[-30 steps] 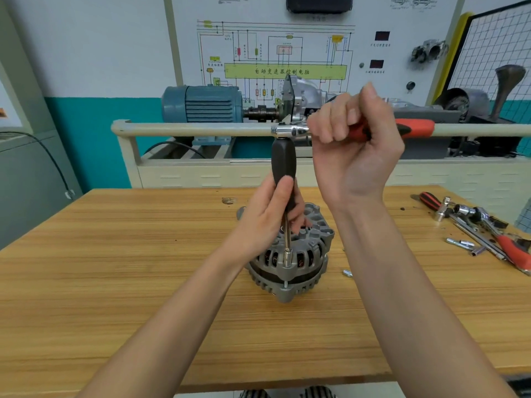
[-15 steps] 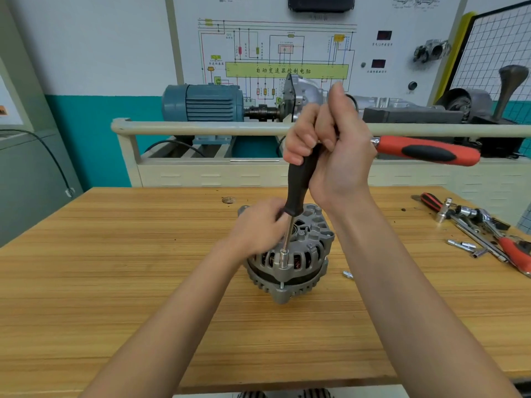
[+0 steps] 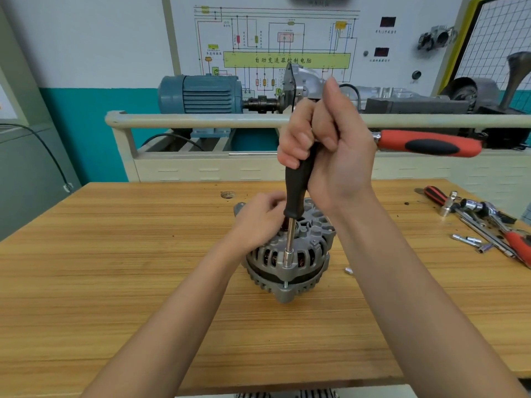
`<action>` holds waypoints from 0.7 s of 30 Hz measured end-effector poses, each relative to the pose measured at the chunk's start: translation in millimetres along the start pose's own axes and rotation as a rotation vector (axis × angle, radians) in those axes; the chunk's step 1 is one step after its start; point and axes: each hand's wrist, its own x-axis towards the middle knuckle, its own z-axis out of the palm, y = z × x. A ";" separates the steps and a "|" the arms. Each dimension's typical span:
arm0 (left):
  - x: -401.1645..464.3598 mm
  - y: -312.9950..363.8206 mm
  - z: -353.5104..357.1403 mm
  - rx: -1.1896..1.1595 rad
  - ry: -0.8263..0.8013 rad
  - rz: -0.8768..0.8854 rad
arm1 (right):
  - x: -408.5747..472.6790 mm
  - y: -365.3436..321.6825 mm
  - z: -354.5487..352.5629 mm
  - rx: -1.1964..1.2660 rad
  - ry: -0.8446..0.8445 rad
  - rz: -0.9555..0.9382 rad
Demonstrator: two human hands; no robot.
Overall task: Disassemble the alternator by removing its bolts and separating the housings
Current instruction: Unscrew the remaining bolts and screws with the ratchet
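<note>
The grey alternator [image 3: 298, 254] stands on the wooden table [image 3: 115, 268], centre. A black-handled socket driver [image 3: 296, 193] stands nearly upright on it, its chrome socket [image 3: 287, 261] seated on a bolt at the front of the housing. A little bolt thread [image 3: 286, 285] shows in the gap between the housings. My right hand [image 3: 327, 150] grips the top of the driver where a ratchet joins it; the ratchet's red handle [image 3: 428, 145] sticks out to the right. My left hand [image 3: 258, 222] grips the alternator's upper housing, left of the driver shaft.
Ratchets, extension bars and loose sockets [image 3: 485, 225] lie at the table's right edge. A small metal piece [image 3: 348, 270] lies just right of the alternator. Behind the table run a beige rail [image 3: 201, 120], a blue motor [image 3: 201, 94] and a wiring-diagram board.
My left hand slid down off the black driver handle onto the alternator. My right hand shifted from the red ratchet handle to the driver's top, and the red handle now projects right.
</note>
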 end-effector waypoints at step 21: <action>-10.9 55.3 3.9 -0.615 0.169 -0.062 | -32.2 -29.8 -23.3 0.270 0.241 -0.250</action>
